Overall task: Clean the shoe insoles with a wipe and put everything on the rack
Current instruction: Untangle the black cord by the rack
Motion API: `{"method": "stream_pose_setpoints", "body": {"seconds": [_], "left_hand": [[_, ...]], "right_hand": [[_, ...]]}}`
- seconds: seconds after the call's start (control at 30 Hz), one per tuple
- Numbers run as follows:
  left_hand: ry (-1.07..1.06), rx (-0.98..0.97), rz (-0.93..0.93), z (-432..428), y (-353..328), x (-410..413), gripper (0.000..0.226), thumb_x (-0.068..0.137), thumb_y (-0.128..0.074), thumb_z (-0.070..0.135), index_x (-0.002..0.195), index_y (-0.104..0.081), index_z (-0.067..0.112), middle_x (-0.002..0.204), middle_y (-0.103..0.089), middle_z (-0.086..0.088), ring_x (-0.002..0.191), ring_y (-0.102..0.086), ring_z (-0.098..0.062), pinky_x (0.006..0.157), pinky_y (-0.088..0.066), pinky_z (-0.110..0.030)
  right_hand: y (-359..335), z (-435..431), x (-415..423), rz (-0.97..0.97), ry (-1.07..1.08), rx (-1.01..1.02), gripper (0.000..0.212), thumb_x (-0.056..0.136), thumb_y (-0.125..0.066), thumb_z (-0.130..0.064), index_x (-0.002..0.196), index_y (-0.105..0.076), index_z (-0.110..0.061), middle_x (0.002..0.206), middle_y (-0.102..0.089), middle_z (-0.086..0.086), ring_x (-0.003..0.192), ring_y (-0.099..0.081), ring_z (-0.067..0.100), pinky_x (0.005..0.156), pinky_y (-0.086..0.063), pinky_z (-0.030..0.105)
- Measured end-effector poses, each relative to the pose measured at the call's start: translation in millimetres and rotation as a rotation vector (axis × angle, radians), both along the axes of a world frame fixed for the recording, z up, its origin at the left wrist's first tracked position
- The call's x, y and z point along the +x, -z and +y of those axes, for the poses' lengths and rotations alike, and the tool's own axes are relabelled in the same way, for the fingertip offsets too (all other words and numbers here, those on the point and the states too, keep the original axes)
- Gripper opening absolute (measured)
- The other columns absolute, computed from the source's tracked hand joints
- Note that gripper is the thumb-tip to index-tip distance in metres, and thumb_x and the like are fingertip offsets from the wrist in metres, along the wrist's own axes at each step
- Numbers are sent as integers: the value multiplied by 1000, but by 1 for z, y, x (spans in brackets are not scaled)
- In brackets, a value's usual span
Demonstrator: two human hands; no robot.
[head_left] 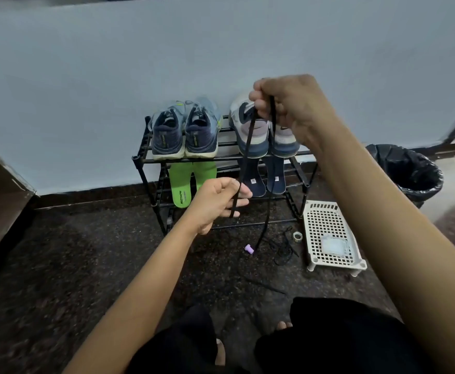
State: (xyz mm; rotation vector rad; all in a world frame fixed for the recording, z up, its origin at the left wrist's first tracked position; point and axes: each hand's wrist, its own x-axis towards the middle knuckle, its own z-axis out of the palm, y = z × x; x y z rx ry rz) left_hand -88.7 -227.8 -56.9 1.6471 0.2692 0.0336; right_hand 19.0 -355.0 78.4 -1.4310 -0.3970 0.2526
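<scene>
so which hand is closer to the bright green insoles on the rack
Left. The left hand, pinching the black shoelace, sits just right of the bright green insoles; the right hand is higher up, before the grey-and-navy shoes.

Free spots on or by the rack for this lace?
Bottom tier of the rack, under the navy insoles: bare bars. Floor left of the rack, up to the skirting: bare. Crowded: top tier (two shoe pairs), middle tier (green insoles, navy insoles), floor between rack and white stand (loose laces, tape roll, purple piece).

We see a matt black metal rack (221, 159), a white plastic tray (326, 220), a glossy bin liner (415, 168) and a flat cloth lace (248, 139).
</scene>
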Motion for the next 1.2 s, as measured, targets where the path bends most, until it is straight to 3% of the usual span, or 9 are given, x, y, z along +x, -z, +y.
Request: {"method": "stream_pose_setpoints", "body": {"seconds": [0.1,0.23,0.3,0.37,0.53,0.8,0.93,1.07,1.2], "left_hand": [[-60,-181,35,-2,-24,-8,30,104,-44,18,81,-62,9,88,-75,-11,91,-73,-29,79,-58,-51],[-48,-383,14,-6,-61,-13,27,104,-42,16,85,-59,7,84,-74,-13,84,-73,-31,71,-60,-53],[-43,-398,-6,-11,-75,-13,26,104,-42,17,87,-59,6,82,-74,-12,80,-74,-30,67,-60,-52],[-46,-393,-21,-16,-85,-12,27,105,-41,17,90,-60,5,80,-74,-11,75,-74,-28,66,-61,-50],[-68,-383,-45,-19,-100,-13,25,104,-43,16,95,-62,4,81,-75,-10,67,-73,-22,64,-62,-44],[-98,-499,-87,-25,-106,-20,26,104,-42,12,99,-65,0,80,-75,-13,62,-73,-19,53,-59,-23],[-67,-518,-119,-28,-97,-21,25,103,-43,12,105,-66,3,85,-76,-10,63,-73,-15,48,-54,-14],[-72,-517,-137,-25,-91,-18,24,103,-44,15,107,-67,8,94,-76,-8,67,-74,-15,50,-54,-13],[-120,-475,-147,-18,-85,-15,24,102,-46,17,105,-68,7,102,-74,-9,74,-74,-23,59,-60,-24]], "right_hand": [[6,-6,14,-220,27,-275,11,87,-59,-10,82,-65,-4,72,-66,6,55,-56,8,56,-46,20],[47,-13,22,-522,56,-1008,33,83,-60,-11,116,-61,-7,106,-64,10,97,-59,24,80,-43,27],[63,-17,11,-542,-76,-922,52,80,-58,-1,130,-50,-12,125,-57,9,115,-54,25,90,-44,28],[69,-23,-4,-463,-294,-606,52,79,-58,9,128,-52,-8,125,-59,7,118,-54,18,98,-46,30],[62,-30,-30,-267,-557,-183,55,74,-51,20,124,-54,-4,111,-66,9,106,-61,15,86,-49,23],[69,-23,-46,-266,-352,-121,21,85,-51,12,103,-61,7,79,-68,-7,74,-59,1,70,-46,16],[69,-25,-54,-282,-321,-179,22,87,-50,11,84,-62,-7,59,-64,-16,56,-55,-7,57,-40,7],[74,-23,-54,-203,-350,-306,17,90,-54,-1,84,-64,-14,70,-69,-7,69,-64,6,67,-46,23],[80,-27,-57,11,-457,-374,16,93,-53,-3,99,-64,7,90,-70,11,80,-67,16,83,-55,32]]}}
